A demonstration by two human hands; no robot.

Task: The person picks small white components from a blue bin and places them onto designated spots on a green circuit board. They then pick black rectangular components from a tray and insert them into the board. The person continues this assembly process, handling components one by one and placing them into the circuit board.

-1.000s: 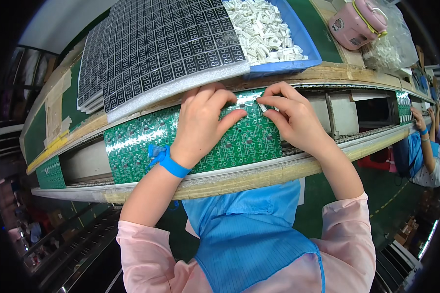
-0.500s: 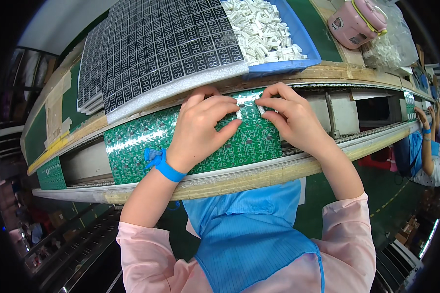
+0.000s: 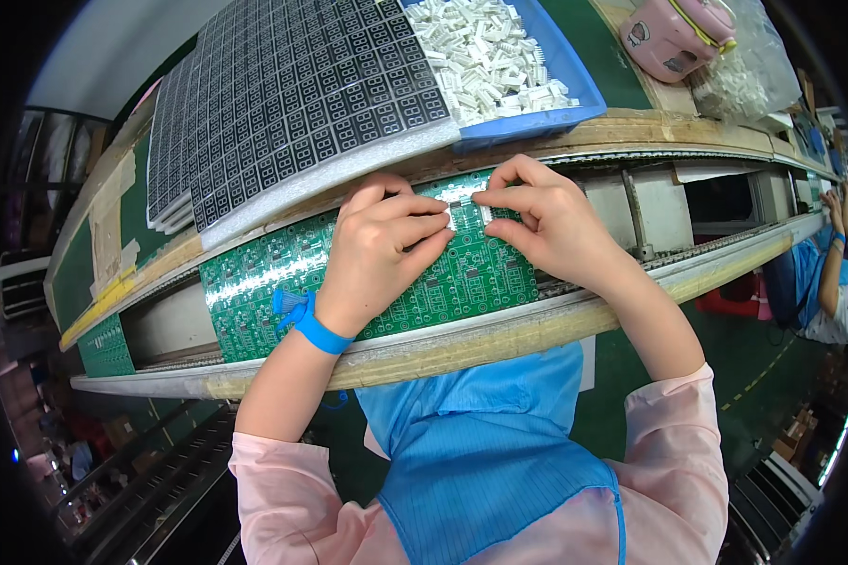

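Note:
My left hand [image 3: 375, 247], with a blue strap [image 3: 317, 328] at its wrist, bends over a green circuit board panel [image 3: 264, 282]. Its thumb and fingers pinch a small white connector [image 3: 450, 220], mostly covered by the fingertips. Opposite it, my right hand [image 3: 561, 221] grips another white connector [image 3: 486, 214] between thumb and forefinger, at the board's upper right part. Both connectors are at the board surface; whether their pins sit in the holes I cannot tell. The panel lies across the rails of a conveyor [image 3: 622, 273].
Beyond the rail, foam sheets of black digit displays [image 3: 311, 104] are stacked beside a blue bin [image 3: 537, 124] heaped with white connectors [image 3: 490, 61]. A pink lidded container [image 3: 669, 42] and a clear bag [image 3: 754, 80] stand far right. Another person's arm [image 3: 831, 273] shows at the right edge.
Both hands have moved slightly left relative to the view, and the right fingers have come closer to the left ones. Each hand keeps its white connector.

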